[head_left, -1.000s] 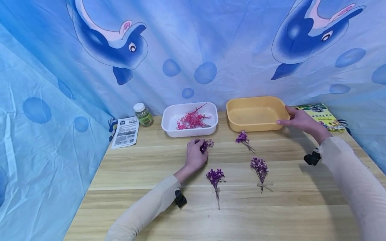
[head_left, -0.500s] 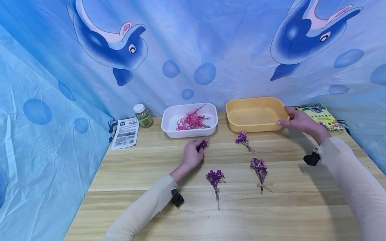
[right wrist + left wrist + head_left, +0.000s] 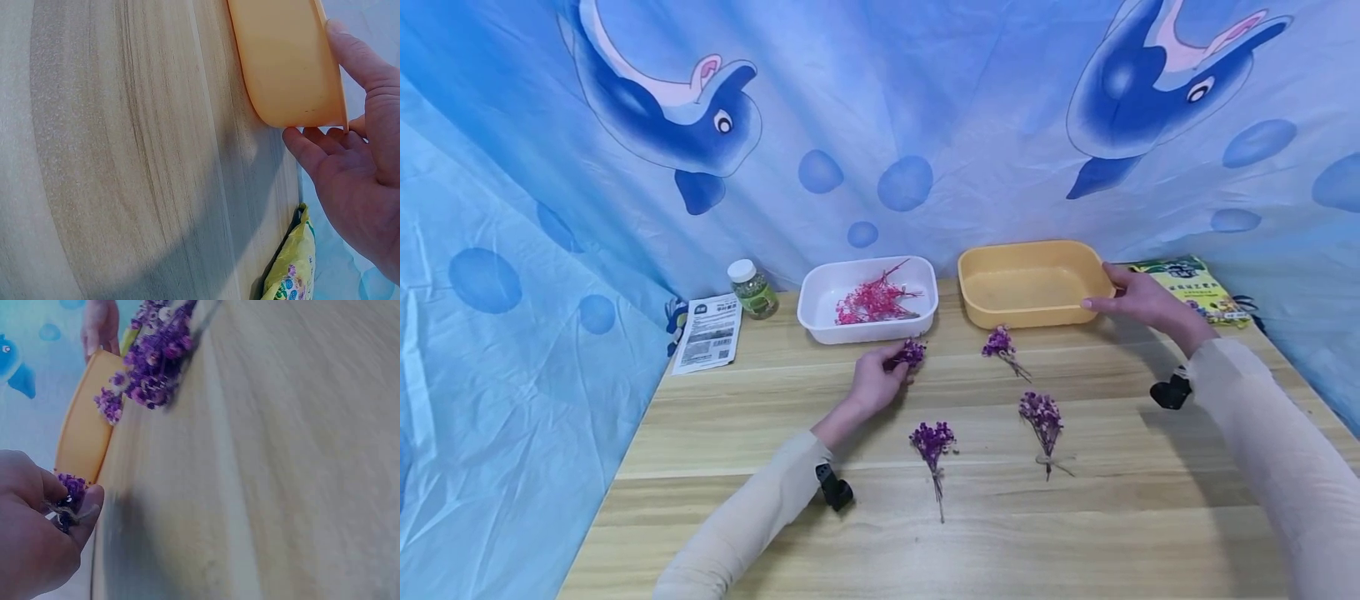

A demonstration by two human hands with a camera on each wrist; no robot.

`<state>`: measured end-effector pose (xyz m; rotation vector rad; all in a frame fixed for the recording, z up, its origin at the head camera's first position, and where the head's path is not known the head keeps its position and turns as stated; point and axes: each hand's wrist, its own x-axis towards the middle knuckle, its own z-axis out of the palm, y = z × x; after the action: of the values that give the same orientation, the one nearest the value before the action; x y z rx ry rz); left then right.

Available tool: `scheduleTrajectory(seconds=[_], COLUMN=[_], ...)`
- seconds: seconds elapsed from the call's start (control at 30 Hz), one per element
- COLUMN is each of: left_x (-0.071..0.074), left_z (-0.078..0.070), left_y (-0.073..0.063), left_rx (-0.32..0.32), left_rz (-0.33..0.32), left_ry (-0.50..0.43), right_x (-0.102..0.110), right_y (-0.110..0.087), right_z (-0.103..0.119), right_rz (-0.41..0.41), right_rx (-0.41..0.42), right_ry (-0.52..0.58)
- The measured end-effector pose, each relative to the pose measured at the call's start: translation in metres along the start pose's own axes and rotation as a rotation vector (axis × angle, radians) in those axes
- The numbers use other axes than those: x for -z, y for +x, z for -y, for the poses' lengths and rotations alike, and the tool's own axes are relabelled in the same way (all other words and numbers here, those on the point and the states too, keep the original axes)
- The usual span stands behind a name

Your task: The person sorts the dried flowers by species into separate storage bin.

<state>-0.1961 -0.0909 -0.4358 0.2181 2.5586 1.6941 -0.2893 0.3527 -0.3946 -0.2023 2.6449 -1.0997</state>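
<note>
My left hand [image 3: 877, 383] pinches a small bunch of purple dried flowers [image 3: 72, 487] between thumb and fingers, just in front of the white basin [image 3: 820, 333]. Twine around its stems shows in the left wrist view. At the right end of the yellow basin [image 3: 1026, 318], my right hand [image 3: 1138, 298] grips the rim, thumb on top and fingers against the outer wall. Three more tied purple bunches lie on the table: one bunch [image 3: 999, 342] before the yellow basin, another bunch [image 3: 1042, 415] nearer me, and a third bunch [image 3: 932, 442] to its left.
Pink dried flowers [image 3: 876, 302] lie inside the white basin. Left of it stand a white-capped jar [image 3: 756, 293] and a white printed packet [image 3: 709, 333]. A yellow-green bag [image 3: 1195, 287] sits behind my right wrist. A blue dolphin-print curtain [image 3: 865, 125] closes off the back.
My left hand has shifted slightly left and away from me, carrying the purple bunch closer to the white basin's front. The right hand keeps its grip on the yellow basin.
</note>
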Motion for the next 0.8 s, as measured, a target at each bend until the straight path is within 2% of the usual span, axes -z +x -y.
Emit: scheduleTrajectory(seconds=[0.3,0.5,0.67,0.8], left_x=[-0.002,-0.009,-0.017,-0.022], left_z=[-0.024,-0.043,-0.054,-0.062], left_y=[0.007,0.017,0.028,0.038], left_rx=[0.059,0.048,0.016,0.022], left_rz=[0.049,0.116,0.156,0.175], left_ry=[-0.139,-0.283,-0.366,-0.407], right_x=[0.001,0.001,-0.001,-0.001], right_y=[-0.001,0.002,0.002,0.002], right_z=[0.001,-0.002,-0.003,-0.003], right_rz=[-0.009,-0.012,-0.015,-0.019], right_rx=[-0.006,-0.024,-0.025,-0.02], right_ry=[0.017,0.011,0.006,-0.001])
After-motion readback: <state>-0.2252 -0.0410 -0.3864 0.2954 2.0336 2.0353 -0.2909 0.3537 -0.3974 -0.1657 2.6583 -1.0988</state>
